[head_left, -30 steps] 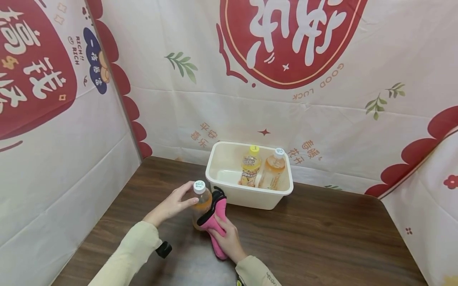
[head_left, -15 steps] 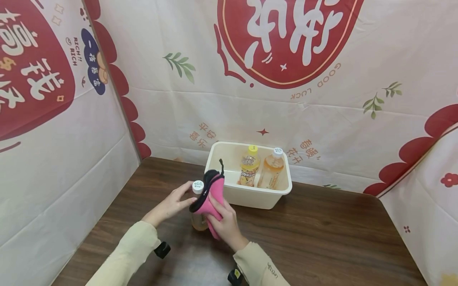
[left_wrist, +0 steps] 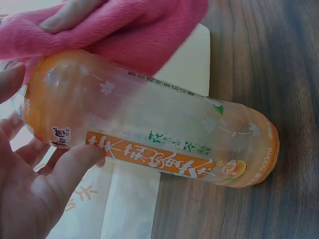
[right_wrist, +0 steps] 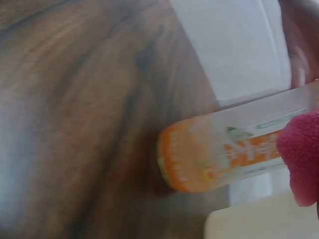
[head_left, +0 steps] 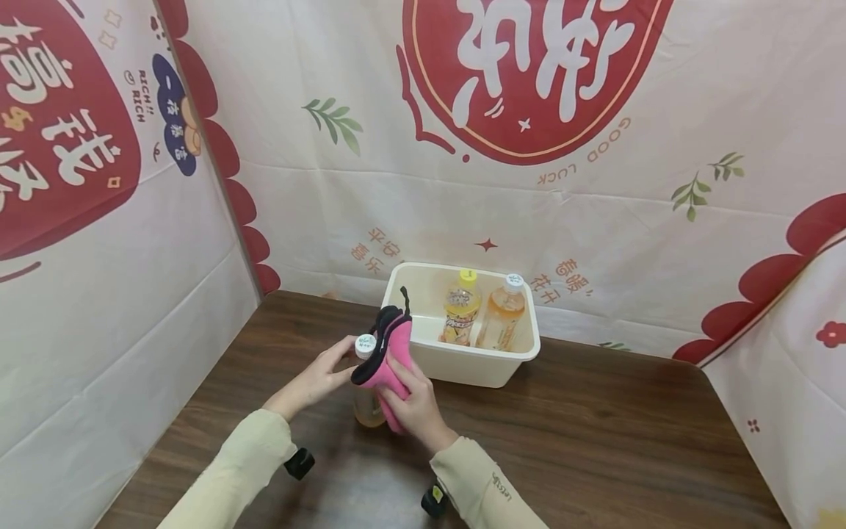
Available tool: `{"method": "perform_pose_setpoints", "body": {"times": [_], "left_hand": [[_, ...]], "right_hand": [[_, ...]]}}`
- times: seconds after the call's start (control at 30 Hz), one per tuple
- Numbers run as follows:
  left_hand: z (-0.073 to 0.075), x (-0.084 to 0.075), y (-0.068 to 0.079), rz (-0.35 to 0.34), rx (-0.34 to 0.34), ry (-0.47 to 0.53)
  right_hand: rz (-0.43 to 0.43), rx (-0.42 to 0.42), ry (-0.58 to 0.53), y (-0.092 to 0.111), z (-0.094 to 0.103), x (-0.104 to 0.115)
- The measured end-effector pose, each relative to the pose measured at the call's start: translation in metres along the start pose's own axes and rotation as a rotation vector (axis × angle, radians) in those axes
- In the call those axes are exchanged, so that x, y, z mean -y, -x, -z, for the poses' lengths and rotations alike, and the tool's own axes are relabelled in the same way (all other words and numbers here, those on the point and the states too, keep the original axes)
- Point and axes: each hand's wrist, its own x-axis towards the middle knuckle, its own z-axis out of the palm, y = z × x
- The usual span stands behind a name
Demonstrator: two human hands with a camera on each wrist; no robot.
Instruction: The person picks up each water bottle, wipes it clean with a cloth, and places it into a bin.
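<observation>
A clear drink bottle with an orange label (left_wrist: 169,134) and a white cap stands upright on the table. My left hand (head_left: 316,380) grips its upper part, thumb and fingers around it. In my right hand (head_left: 418,405) is a plush pink cloth with black trim (head_left: 395,354) and a short black cord, held against the bottle's upper side. The cloth hides part of the bottle in the head view. In the right wrist view the bottle's lower label (right_wrist: 219,152) shows beside the pink fabric (right_wrist: 301,154).
Just behind the hands stands a cream plastic bin (head_left: 456,367). Inside it are a yellow-capped bottle (head_left: 460,312) and a white-capped bottle (head_left: 502,316). The dark wooden table (head_left: 595,426) extends to the right. Printed cloth walls (head_left: 317,220) enclose the back and sides.
My right hand has raised the pink cloth from the bottle's right side to its upper part near the cap, then shifted it slightly. The left hand keeps its grip on the bottle in place.
</observation>
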Motion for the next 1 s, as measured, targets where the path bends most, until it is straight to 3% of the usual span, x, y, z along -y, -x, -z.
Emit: {"method": "perform_pose_setpoints", "body": {"times": [0.33,0.57,0.73,1.0], "left_hand": [[-0.001,0.000,-0.001,0.058,0.006,0.018],[-0.001,0.000,0.001,0.064,0.005,0.029],[-0.002,-0.002,0.001,0.093,0.011,0.048],[-0.002,0.000,0.001,0.092,0.005,0.046]], "right_hand": [[-0.030,-0.061,0.000,0.031,-0.009,-0.021],[-0.170,0.020,0.050,0.071,-0.023,-0.066],[-0.182,0.090,0.075,0.087,-0.024,-0.091],[-0.199,0.090,0.069,0.084,-0.021,-0.082]]}}
